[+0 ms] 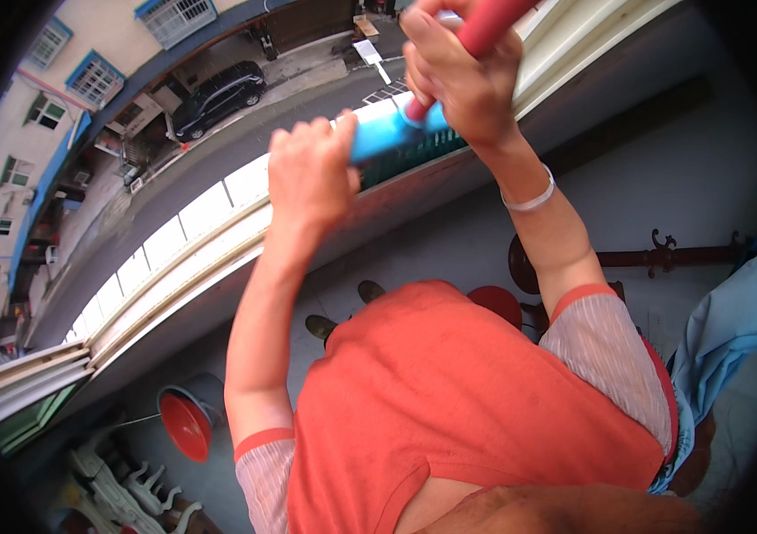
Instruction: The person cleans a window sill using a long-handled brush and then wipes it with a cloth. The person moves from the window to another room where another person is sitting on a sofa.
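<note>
A broom lies across the window opening at top centre, with a blue head (383,135), dark green bristles below it and a red handle (496,22). My left hand (311,173) is closed round the left end of the blue head. Higher and to the right, my right hand (467,76) wraps round the red handle close to where it meets the head. The handle slants up and out of view. Some blur lies over the right fingers and the broom head.
A white window frame (191,267) runs diagonally under my left wrist; beyond it lies a street far below with a dark car (218,98). A red basin (185,427) is at lower left. To the right are a dark wooden stand (663,259) and light blue cloth (725,329).
</note>
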Available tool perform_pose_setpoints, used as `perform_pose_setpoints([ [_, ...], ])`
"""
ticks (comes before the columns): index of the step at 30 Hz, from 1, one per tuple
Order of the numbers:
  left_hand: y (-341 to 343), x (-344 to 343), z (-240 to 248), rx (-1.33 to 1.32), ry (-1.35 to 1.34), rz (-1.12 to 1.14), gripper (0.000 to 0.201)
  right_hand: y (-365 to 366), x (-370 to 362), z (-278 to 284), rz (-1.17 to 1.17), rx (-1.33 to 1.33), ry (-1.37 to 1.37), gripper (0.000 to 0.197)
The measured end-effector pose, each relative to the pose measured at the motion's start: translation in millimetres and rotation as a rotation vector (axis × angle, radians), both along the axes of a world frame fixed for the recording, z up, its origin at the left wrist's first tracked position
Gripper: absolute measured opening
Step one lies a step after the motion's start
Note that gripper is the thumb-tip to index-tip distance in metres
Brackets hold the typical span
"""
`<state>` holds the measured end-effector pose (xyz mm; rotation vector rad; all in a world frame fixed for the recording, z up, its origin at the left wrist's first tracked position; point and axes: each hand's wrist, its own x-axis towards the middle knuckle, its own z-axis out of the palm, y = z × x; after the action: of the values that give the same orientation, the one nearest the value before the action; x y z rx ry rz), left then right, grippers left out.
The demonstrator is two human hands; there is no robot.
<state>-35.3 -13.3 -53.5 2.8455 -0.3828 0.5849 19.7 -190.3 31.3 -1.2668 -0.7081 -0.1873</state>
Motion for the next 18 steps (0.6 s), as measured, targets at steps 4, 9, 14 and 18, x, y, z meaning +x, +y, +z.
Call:
perform_pose_setpoints([
  [4,16.5,17.5,-0.2,-0.007,-0.169,0.057,0.045,31.8,27.9,-9.2,0.01,0.071,-0.158,0.014],
  [9,50.4,9.9,39.5,0.044,-0.38,0.187,0.046,72.3,37.4,40.5,0.165,0.108,-0.408,0.014],
  [14,93.5,-31.0,57.5,0.105,-0.356,0.283,0.055,121.5,4.7,72.9,0.315,0.144,-0.384,0.014],
  [18,114.2,-79.9,49.3,0.092,-0.396,0.376,0.063,152.8,-19.0,64.6,0.482,0.141,-0.312,0.015],
])
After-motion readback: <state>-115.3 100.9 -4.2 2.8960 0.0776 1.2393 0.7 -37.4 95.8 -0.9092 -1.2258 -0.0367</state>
